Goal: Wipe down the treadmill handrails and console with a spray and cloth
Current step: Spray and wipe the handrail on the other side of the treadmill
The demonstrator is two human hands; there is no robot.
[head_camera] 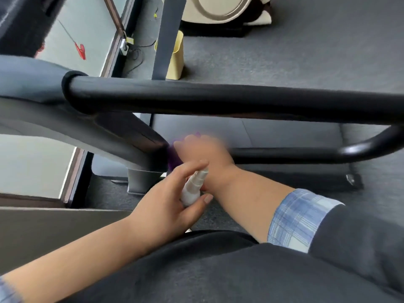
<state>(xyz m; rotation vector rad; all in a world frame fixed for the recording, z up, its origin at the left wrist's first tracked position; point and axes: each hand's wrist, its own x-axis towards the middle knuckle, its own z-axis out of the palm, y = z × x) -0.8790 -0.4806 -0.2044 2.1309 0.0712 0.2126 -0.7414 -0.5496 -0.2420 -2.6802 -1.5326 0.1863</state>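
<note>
fingers of the left hand curl round a white spray, held below the black handrail. the right hand, blurred, presses a purple cloth against the grey upright; its finger pose i cannot tell.

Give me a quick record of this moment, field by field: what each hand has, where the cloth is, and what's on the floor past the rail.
left hand: holds white spray bottle, nozzle pointing away from the person
right hand: blurred, holds purple cloth
cloth position: against the dark lower end of the treadmill upright
top handrail: black, untouched by either hand
floor beyond rail: yellow bin
</note>
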